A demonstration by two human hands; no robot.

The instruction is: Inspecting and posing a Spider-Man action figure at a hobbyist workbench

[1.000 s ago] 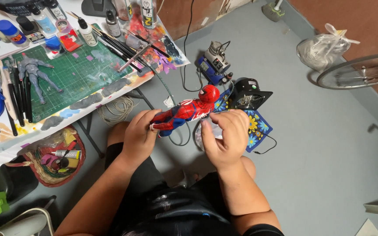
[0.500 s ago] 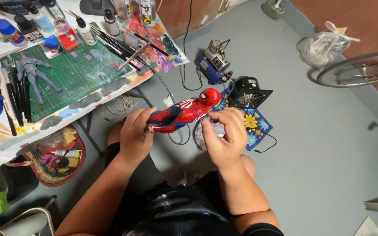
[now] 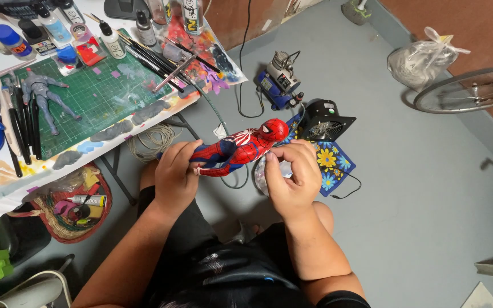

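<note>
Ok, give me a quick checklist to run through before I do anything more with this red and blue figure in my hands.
1. Left hand grips the figure's legs: ok.
2. Right hand sits at the upper body of the red and blue figure, fingertips near the arm: ok.
3. Which part the right fingers pinch: cannot tell, hidden by the hand.
4. Figure is held over the lap, off the cutting mat: ok.
5. Grey figure lies on the mat, away from both hands: ok.
6. Floor below holds cables, a small compressor and a black fan, so a dropped part could get lost: not ok.
</note>
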